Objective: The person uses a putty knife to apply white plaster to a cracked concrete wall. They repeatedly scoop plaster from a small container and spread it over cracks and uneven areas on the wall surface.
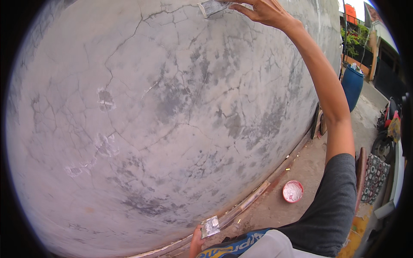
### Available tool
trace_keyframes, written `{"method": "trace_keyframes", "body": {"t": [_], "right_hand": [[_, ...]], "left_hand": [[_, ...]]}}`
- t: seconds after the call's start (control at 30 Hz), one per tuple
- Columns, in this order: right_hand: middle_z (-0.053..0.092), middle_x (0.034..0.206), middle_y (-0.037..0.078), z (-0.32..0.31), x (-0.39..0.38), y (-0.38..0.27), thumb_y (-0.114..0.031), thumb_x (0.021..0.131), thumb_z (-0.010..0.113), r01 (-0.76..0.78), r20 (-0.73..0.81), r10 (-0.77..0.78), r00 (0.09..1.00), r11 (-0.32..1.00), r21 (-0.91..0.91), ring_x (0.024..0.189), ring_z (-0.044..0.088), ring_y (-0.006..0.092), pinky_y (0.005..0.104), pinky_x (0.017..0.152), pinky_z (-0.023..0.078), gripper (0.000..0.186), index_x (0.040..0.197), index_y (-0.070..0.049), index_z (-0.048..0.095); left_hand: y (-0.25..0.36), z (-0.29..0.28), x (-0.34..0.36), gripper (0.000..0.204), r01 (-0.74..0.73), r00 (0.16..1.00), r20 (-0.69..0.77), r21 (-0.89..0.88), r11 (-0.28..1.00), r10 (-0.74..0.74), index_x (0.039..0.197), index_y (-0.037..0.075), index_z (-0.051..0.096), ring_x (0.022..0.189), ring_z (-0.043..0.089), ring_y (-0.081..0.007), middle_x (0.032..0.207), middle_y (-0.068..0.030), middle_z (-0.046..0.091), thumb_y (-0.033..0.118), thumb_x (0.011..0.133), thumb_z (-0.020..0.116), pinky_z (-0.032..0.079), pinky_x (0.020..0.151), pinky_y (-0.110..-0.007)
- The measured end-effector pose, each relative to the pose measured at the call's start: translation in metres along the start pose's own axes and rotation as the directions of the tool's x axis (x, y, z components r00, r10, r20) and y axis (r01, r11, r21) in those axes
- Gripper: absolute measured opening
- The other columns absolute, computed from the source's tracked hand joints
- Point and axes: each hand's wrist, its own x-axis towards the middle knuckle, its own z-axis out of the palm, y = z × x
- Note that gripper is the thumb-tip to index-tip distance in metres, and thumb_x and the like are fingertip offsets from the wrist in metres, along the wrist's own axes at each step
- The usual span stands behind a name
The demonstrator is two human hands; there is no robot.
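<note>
I face a cracked grey cement wall [172, 107]. My right hand [264, 10] reaches high up and presses a flat metal scraper blade [211, 7] against the wall near the top of the view. Low down near my waist, my left hand [197, 241] grips a second small flat scraper [210, 226] smeared with pale filler, held apart from the wall. Pale patches of filler [106, 144] show on the wall at the left.
A red bowl of white filler [293, 191] sits on the ground by the wall's foot. Further right stand a blue barrel [352, 86], a patterned mat [375, 177] and a parked motorbike [387, 129]. Boards [319, 121] lean at the wall's base.
</note>
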Motion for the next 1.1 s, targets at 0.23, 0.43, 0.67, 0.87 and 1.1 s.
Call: {"method": "trace_keyframes", "body": {"t": [0.23,0.43,0.67,0.87,1.1], "right_hand": [[0.053,0.074,0.004,-0.002,-0.024,0.017,-0.029,0.085,0.066,-0.07,-0.008,0.07,0.998,0.989,-0.128,0.078,0.053,0.0214,0.0447,0.09,0.035,0.031,0.117,-0.03,0.067],[0.053,0.074,0.004,0.005,-0.01,-0.002,-0.029,0.086,0.065,-0.037,-0.008,0.037,0.999,0.999,-0.018,0.077,0.054,0.0212,0.0444,0.087,0.036,0.03,0.116,-0.028,0.068],[0.053,0.075,0.005,-0.014,-0.024,0.015,-0.029,0.086,0.065,-0.113,0.031,0.117,0.993,0.986,-0.126,0.079,0.054,0.0225,0.0433,0.085,0.036,0.027,0.113,-0.028,0.069],[0.052,0.075,0.005,-0.012,0.022,-0.015,-0.029,0.086,0.064,0.023,-0.011,-0.024,1.0,0.999,-0.049,0.08,0.052,0.0228,0.0423,0.086,0.034,0.026,0.112,-0.031,0.069],[0.066,0.087,0.006,-0.018,-0.07,-0.002,-0.026,0.097,0.054,-0.358,0.006,0.359,0.933,0.933,-0.045,0.077,0.056,0.017,0.0325,0.072,0.047,0.032,0.127,-0.021,0.061]], "left_hand": [[-0.001,0.001,0.0,0.041,0.005,1.0,-0.023,0.014,1.0,-0.004,0.115,0.002,0.06,0.089,0.068,-0.0255,0.104,-0.0113,0.068,0.026,0.085,0.046,0.055,0.081,-0.039],[-0.002,-0.005,0.004,0.04,0.005,1.0,-0.021,0.015,1.0,-0.005,0.113,0.001,0.061,0.087,0.068,-0.0254,0.102,-0.0116,0.069,0.026,0.085,0.045,0.055,0.08,-0.039],[-0.002,-0.006,0.002,0.04,0.014,0.999,-0.029,0.013,1.0,-0.014,0.112,0.001,0.061,0.086,0.068,-0.0253,0.1,-0.0119,0.069,0.027,0.085,0.045,0.055,0.08,-0.039],[-0.002,-0.004,-0.007,0.041,-0.001,1.0,-0.031,0.016,1.0,0.002,0.113,0.0,0.061,0.087,0.068,-0.0252,0.101,-0.0122,0.069,0.027,0.086,0.046,0.055,0.08,-0.039],[0.004,0.003,-0.016,0.041,-0.098,0.995,0.021,-0.058,0.994,0.099,0.116,-0.001,0.057,0.09,0.068,-0.0256,0.107,-0.0137,0.067,0.027,0.088,0.045,0.055,0.082,-0.041]]}}
